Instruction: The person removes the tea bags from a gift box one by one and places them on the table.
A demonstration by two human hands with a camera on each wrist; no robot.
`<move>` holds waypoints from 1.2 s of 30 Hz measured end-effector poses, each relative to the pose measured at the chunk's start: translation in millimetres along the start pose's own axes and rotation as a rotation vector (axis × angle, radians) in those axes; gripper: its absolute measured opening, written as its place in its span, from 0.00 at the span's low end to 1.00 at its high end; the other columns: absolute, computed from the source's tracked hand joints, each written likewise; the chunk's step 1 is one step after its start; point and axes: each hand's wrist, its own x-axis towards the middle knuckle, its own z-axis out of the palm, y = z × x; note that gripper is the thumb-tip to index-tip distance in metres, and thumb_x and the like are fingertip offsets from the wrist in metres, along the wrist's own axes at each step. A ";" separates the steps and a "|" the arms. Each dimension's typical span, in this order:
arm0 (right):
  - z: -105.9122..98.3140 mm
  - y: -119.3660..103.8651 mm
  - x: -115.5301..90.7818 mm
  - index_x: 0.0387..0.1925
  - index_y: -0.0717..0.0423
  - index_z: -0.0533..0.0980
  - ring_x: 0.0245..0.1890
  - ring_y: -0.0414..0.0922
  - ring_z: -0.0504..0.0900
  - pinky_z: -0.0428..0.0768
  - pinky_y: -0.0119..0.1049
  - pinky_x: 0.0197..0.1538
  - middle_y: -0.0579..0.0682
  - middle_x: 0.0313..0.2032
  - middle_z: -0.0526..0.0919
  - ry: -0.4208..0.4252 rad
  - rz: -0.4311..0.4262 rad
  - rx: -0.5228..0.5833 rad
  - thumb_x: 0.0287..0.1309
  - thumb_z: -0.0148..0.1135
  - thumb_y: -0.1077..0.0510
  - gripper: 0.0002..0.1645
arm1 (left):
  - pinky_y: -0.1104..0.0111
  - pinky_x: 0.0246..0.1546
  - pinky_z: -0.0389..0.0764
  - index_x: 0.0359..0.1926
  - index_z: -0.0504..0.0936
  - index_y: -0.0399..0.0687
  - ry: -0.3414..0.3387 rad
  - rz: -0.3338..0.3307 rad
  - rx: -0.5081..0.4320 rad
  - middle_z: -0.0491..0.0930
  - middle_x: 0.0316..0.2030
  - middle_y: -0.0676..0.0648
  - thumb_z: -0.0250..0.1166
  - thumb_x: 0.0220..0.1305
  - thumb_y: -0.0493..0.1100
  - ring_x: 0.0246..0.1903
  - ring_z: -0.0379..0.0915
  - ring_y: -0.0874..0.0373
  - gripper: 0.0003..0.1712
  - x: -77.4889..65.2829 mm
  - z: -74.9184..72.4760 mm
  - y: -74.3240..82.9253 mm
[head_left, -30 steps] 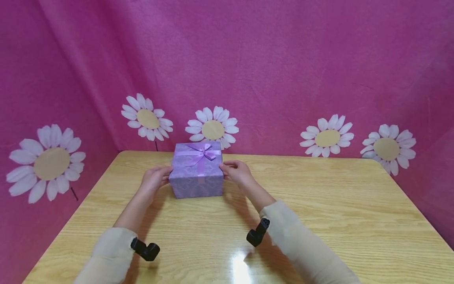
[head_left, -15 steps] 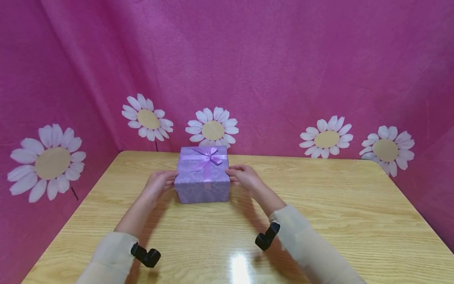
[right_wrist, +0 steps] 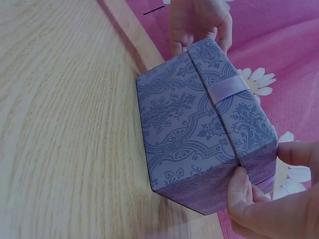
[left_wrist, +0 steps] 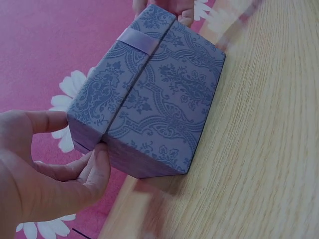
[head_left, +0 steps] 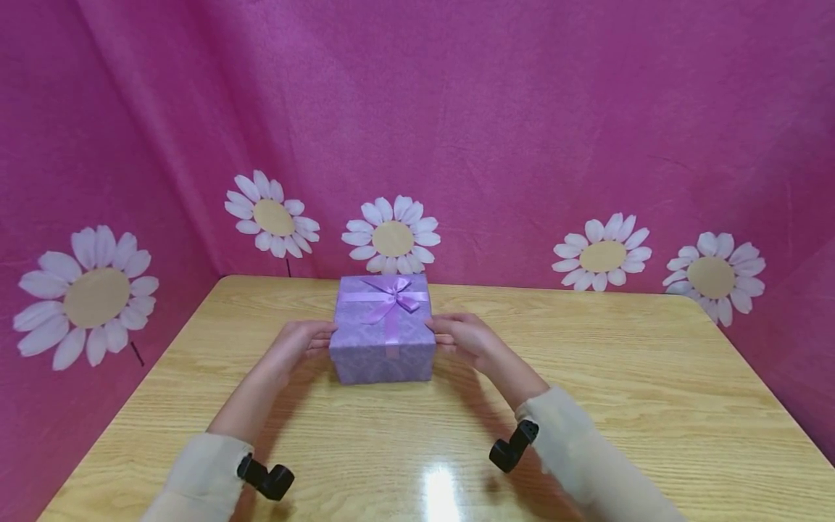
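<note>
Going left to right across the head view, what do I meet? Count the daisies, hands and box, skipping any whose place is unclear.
Far-left daisy → left hand → lavender gift box → right hand → second daisy from the right → far-right daisy.

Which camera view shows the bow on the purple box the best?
The head view: the whole bow is visible on top of the purple box. Both wrist views face the box's front, showing only a ribbon strip on the lid, not the bow.
</note>
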 end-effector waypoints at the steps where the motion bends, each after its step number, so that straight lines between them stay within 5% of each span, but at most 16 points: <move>1: -1.0 0.4 -1.5 0.65 0.78 0.57 0.37 0.37 0.82 0.80 0.38 0.62 0.54 0.43 0.79 -0.002 0.006 -0.005 0.66 0.52 0.62 0.32 | 0.71 0.49 0.84 0.59 0.69 0.22 -0.006 0.006 0.009 0.83 0.35 0.52 0.57 0.66 0.42 0.35 0.78 0.68 0.28 -1.2 0.6 -0.4; 7: -5.8 3.7 -11.9 0.65 0.78 0.57 0.37 0.38 0.81 0.78 0.41 0.64 0.51 0.41 0.78 -0.023 0.024 -0.015 0.66 0.53 0.62 0.33 | 0.68 0.53 0.83 0.59 0.68 0.21 -0.041 0.025 0.050 0.82 0.42 0.46 0.56 0.67 0.42 0.37 0.78 0.67 0.29 -6.7 3.1 -4.0; 15: -10.2 6.6 -24.0 0.66 0.78 0.54 0.44 0.42 0.81 0.75 0.44 0.67 0.57 0.51 0.75 -0.060 0.031 -0.023 0.65 0.52 0.62 0.34 | 0.71 0.50 0.83 0.60 0.67 0.21 -0.052 0.032 0.057 0.81 0.49 0.40 0.56 0.66 0.42 0.40 0.78 0.65 0.30 -8.9 6.8 -7.3; 20: -14.4 6.0 -31.8 0.67 0.76 0.54 0.41 0.39 0.81 0.81 0.37 0.61 0.53 0.48 0.76 -0.052 0.039 -0.029 0.66 0.52 0.61 0.34 | 0.74 0.46 0.83 0.59 0.68 0.21 -0.063 0.038 0.042 0.82 0.44 0.44 0.56 0.65 0.41 0.37 0.78 0.67 0.29 -8.9 11.9 -7.2; 26: -17.7 7.3 -40.9 0.68 0.74 0.53 0.46 0.41 0.79 0.76 0.42 0.66 0.56 0.55 0.73 -0.060 0.060 -0.010 0.66 0.53 0.60 0.36 | 0.74 0.44 0.84 0.56 0.70 0.21 -0.117 0.072 -0.001 0.83 0.40 0.47 0.60 0.63 0.44 0.36 0.79 0.66 0.30 -3.5 11.0 -14.7; 32: -23.9 12.0 -48.4 0.68 0.72 0.53 0.38 0.37 0.75 0.81 0.28 0.47 0.45 0.44 0.75 -0.075 0.066 0.026 0.66 0.51 0.60 0.35 | 0.75 0.43 0.83 0.55 0.73 0.26 -0.171 0.064 -0.055 0.83 0.39 0.50 0.66 0.59 0.50 0.37 0.80 0.65 0.33 -0.6 10.6 -26.7; 36: -27.2 15.1 -53.0 0.68 0.72 0.54 0.35 0.35 0.76 0.81 0.26 0.44 0.42 0.36 0.76 -0.084 0.076 0.072 0.66 0.53 0.60 0.35 | 0.73 0.46 0.83 0.57 0.70 0.23 -0.159 0.036 -0.059 0.82 0.43 0.46 0.63 0.60 0.48 0.39 0.79 0.63 0.34 -12.6 16.7 -22.6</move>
